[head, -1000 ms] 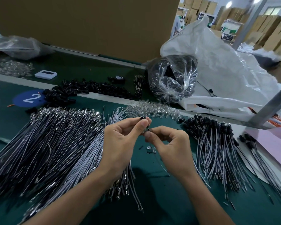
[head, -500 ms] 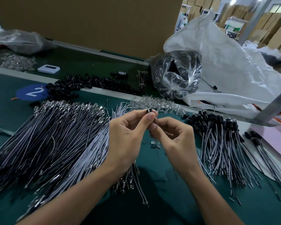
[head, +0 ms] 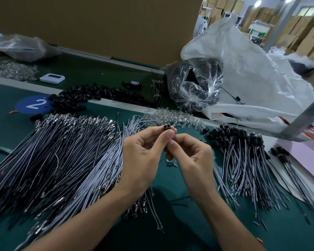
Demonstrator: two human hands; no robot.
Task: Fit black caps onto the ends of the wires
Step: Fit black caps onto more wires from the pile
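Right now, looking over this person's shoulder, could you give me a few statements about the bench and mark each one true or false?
1. The left hand pinches a black cap at its fingertips. True.
2. The capped wires lie to the person's left. False: they lie on the right, and the uncapped wires fill the left.
3. The blue label reads 5. False: it reads 2.
4. A heap of loose caps lies beyond the uncapped wires. True.
5. The right hand rests flat on the uncapped wires. False: it is raised with its fingers curled, meeting the left hand.
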